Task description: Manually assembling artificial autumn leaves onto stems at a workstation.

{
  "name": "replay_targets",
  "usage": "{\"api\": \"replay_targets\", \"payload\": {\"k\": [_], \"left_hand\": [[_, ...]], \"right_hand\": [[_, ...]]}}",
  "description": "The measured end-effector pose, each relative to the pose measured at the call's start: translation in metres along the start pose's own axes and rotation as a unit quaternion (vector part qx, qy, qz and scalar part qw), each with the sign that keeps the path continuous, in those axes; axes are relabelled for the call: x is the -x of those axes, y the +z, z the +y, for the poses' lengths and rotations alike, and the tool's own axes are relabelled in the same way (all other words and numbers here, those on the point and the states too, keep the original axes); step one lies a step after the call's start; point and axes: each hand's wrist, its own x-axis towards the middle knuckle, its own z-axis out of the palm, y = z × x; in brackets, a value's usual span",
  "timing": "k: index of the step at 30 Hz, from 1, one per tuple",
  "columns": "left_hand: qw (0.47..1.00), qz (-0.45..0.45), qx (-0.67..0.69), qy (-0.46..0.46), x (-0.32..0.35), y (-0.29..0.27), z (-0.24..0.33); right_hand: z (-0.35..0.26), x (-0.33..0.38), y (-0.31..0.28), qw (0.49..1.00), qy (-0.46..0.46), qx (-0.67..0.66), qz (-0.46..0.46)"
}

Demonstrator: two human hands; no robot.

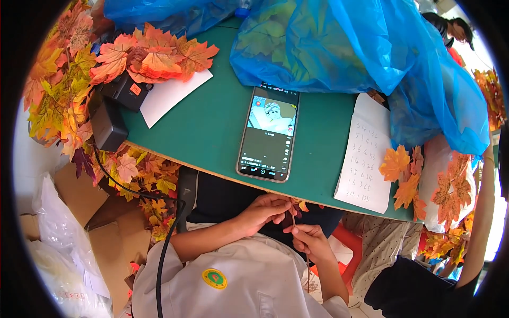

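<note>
While the left hand (263,210) pinches the top of a thin brown stem (293,218) just under the table edge, the right hand (310,241) closes its fingertips on the same stem a little lower, and the stem's loose end hangs down past the wrist. Small orange leaves (302,205) show just above the hands, partly hidden by the table (212,127). On the green top directly ahead lies a phone (269,132) with its screen lit. Right of it sits a paper (365,159) with handwritten figures, then loose orange leaves (403,172). A blue bag (339,47) of leaves covers the far side. To the left lie a heap of leaves (154,53), a white card (169,95), a black box (107,121) and a cable (167,244) running down past the lap.
</note>
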Motion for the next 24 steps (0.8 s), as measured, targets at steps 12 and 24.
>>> {"api": "replay_targets", "payload": {"k": [12,24], "left_hand": [[0.999,-0.021,-0.028,0.012,-0.004,-0.002,-0.003],[0.999,-0.025,-0.016,0.019,-0.004,-0.004,-0.006]], "right_hand": [[0.006,-0.003,-0.006,0.995,0.002,-0.100,-0.021],[0.009,-0.004,-0.006,0.997,-0.004,-0.068,-0.023]]}}
